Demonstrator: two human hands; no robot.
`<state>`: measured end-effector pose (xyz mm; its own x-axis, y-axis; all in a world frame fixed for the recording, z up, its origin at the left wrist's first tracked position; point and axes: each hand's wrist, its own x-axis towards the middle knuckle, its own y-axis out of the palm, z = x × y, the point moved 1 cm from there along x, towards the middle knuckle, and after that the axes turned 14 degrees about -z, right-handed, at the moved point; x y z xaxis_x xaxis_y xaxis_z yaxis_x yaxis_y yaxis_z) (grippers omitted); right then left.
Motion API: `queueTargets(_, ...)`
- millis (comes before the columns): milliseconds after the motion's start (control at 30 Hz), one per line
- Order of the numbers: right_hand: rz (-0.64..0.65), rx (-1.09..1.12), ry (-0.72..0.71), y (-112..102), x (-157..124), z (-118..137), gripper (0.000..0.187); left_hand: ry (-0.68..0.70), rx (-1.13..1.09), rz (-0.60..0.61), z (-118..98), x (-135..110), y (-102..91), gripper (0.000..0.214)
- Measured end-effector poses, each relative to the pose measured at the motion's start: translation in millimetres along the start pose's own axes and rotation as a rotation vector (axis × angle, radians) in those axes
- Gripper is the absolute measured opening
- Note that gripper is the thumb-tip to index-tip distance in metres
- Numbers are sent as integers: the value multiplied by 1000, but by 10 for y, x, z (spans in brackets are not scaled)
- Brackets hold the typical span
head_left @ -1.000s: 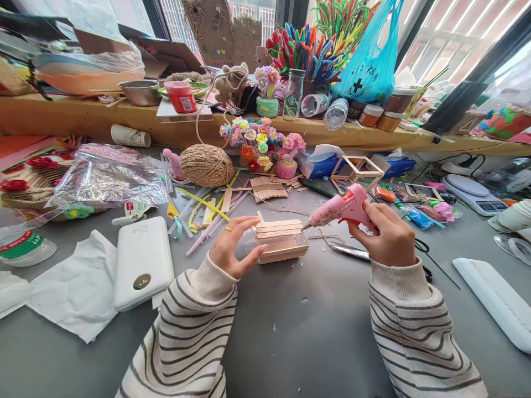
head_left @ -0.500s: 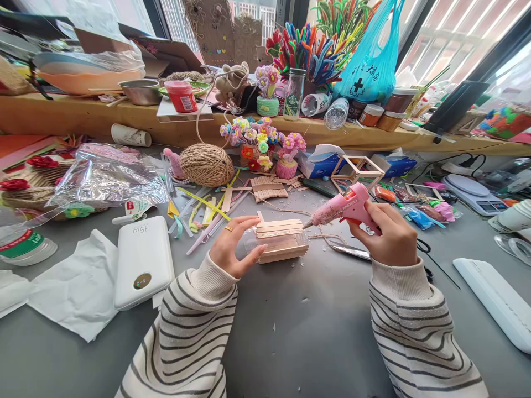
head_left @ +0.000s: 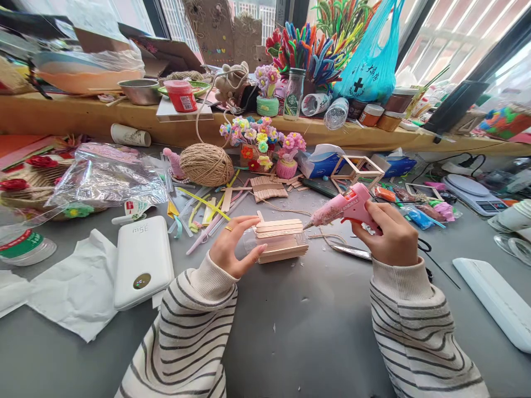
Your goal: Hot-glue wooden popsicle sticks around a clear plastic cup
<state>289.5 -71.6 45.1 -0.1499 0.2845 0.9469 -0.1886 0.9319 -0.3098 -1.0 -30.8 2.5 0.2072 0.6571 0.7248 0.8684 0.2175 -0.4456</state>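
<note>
A clear plastic cup (head_left: 282,240) lies on its side on the grey table, with popsicle sticks (head_left: 279,227) fixed along its upper side and more along its lower front. Between these rows a strip of bare plastic shows. My left hand (head_left: 235,246) grips the cup's left end between thumb and fingers, a ring on one finger. In my right hand (head_left: 392,232) is a pink glue gun (head_left: 342,207), held by its handle. Its nozzle points left and touches or nearly touches the right end of the upper sticks. My right fingers partly hide the handle.
Scissors (head_left: 352,252) lie under and beside my right hand. Behind the cup are a bundle of popsicle sticks (head_left: 269,189), a twine ball (head_left: 207,165) and scattered straws. A white power bank (head_left: 144,262) sits left, a white case (head_left: 493,301) right. A cluttered ledge (head_left: 257,124) runs along the back.
Almost nothing differs. The glue gun and my right hand have shifted very slightly, while the cup and my left hand stay in place.
</note>
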Motion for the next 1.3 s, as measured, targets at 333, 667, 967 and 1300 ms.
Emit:
queueTargets(333, -8, 29, -9, -6, 11, -6, 25, -9, -1, 10, -7, -2, 3, 41)
queueTargets(667, 35, 36, 56, -19, 6, 1, 26, -4, 2, 6, -3, 2, 3, 41)
queueTargets(967, 19, 27, 48, -13, 6, 9, 30, -6, 7, 5, -5, 6, 2, 41)
queueTargets(1300, 21, 32, 38, -11, -5, -7, 33, -21, 7, 8, -14, 7, 1, 40)
